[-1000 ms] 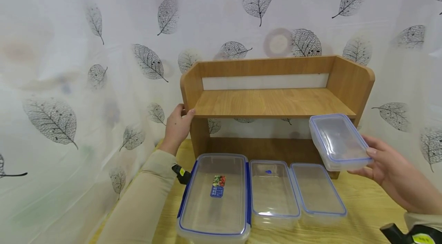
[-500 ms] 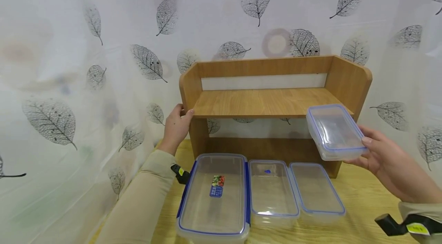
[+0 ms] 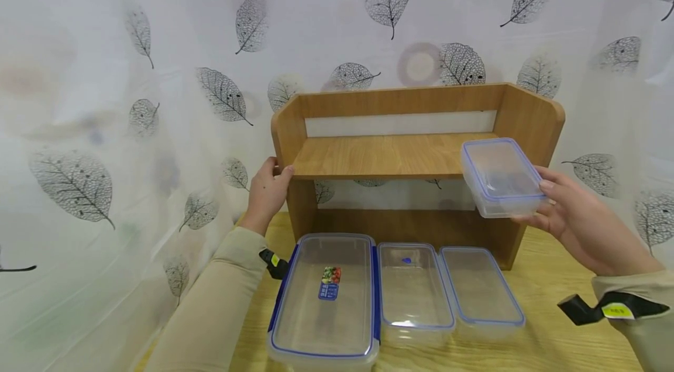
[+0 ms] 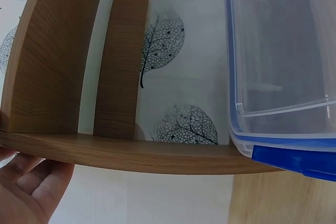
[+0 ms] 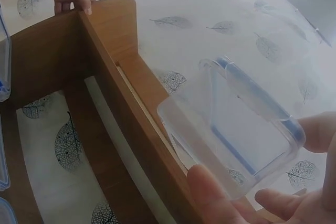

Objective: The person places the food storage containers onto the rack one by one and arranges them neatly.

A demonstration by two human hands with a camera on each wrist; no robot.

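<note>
My right hand (image 3: 584,217) holds a small clear food container (image 3: 502,168) with a blue-rimmed lid by its right edge. In the head view the container overlaps the right end of a two-tier wooden shelf (image 3: 389,155), at the height of the upper board. The right wrist view shows thumb and fingertips at the near end of this see-through container (image 5: 231,124), tilted. My left hand (image 3: 267,193) grips the front edge of the shelf's left side panel, the thumb in front. Up close, those curled fingers (image 4: 50,182) lie against the outer side of the wood.
A large clear container (image 3: 329,325) with blue side clips stands on the wood-grain table (image 3: 563,313) before the shelf. Two smaller containers, a middle one (image 3: 416,296) and a right one (image 3: 481,290), stand beside it. A leaf-patterned curtain (image 3: 184,38) hangs behind.
My right hand has raised the small container and carried it slightly left, from below the upper board's edge up to the board's height. My left hand has stayed on the side panel.
</note>
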